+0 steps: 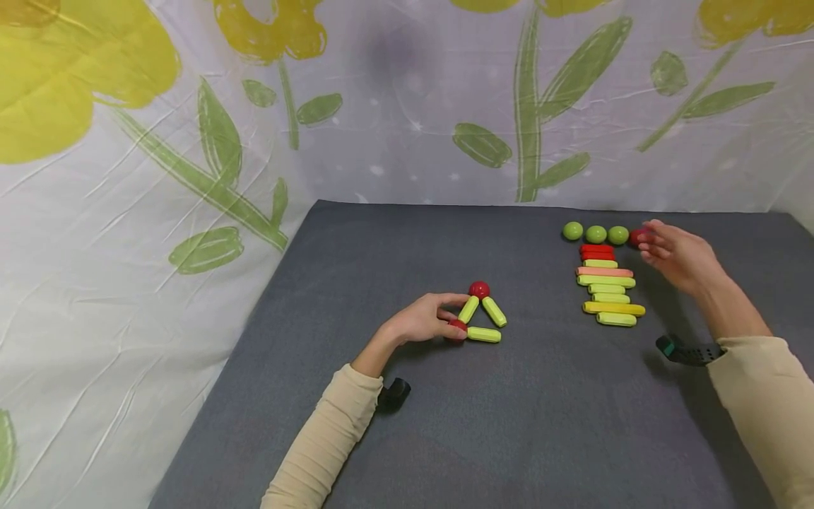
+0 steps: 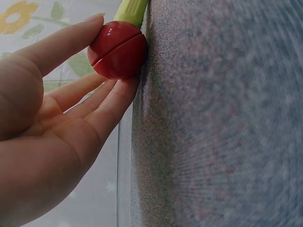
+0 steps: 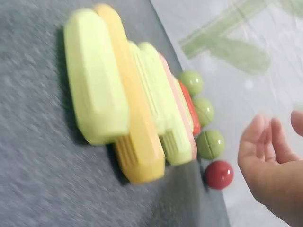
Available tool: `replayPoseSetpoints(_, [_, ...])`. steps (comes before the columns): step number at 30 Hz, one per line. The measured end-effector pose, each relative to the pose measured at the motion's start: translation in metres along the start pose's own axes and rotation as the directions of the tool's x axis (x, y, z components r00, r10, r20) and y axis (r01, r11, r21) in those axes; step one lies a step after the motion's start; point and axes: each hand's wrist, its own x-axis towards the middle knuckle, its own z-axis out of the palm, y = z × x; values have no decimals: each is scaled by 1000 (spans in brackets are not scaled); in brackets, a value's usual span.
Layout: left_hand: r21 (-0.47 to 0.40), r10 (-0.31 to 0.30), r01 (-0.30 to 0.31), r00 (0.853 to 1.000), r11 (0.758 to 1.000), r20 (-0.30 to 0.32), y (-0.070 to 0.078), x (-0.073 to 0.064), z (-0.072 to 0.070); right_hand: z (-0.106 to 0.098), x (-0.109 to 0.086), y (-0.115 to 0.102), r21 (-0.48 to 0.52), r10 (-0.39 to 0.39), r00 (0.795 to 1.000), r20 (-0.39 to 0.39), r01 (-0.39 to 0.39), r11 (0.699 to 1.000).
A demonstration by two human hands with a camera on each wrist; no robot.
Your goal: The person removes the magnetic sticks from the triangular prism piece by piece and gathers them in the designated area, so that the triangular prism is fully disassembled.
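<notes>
My left hand (image 1: 425, 318) grips a red ball (image 2: 118, 50) between thumb and fingers at the near left corner of a small triangle. That triangle has a second red ball (image 1: 479, 290) at its far tip and light green rods on its sides: a left rod (image 1: 469, 309), a right rod (image 1: 494, 312) and a bottom rod (image 1: 484, 335). Over at the back right my right hand (image 1: 679, 256), fingers loosely bent, hovers by another red ball (image 3: 219, 175). In the right wrist view a gap shows between that hand and the ball.
Several green balls (image 1: 596, 235) line up beside the red one near the table's back edge. In front lies a column of rods: red (image 1: 597, 249), pink (image 1: 604, 271), yellow (image 1: 613, 308) and light green (image 1: 616, 319). A flowered cloth (image 1: 407, 141) hangs behind the grey table (image 1: 509, 424).
</notes>
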Motion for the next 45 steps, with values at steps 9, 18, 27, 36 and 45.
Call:
replayPoseSetpoints(9, [-5, 5, -5, 1000, 1000, -2, 2, -1, 0, 22, -7, 7, -64, 230, 850, 474, -228, 972])
replayPoseSetpoints(18, [-7, -1, 1, 1000, 1000, -10, 1, 0, -1, 66, -13, 26, -379, 401, 828, 392, -252, 891])
replayPoseSetpoints(27, [20, -9, 9, 1000, 1000, -19, 1, -1, 0, 100, -14, 55, -472, 467, 800, 377, -268, 840])
replayPoseSetpoints(36, [9, -14, 14, 1000, 1000, -24, 2, -1, 1, 120, -12, 75, -512, 510, 765, 393, -279, 812])
replayPoseSetpoints(45, [26, -20, 20, 999, 999, -26, 3, 0, 1, 133, -8, 87, -512, 536, 757, 373, -314, 799])
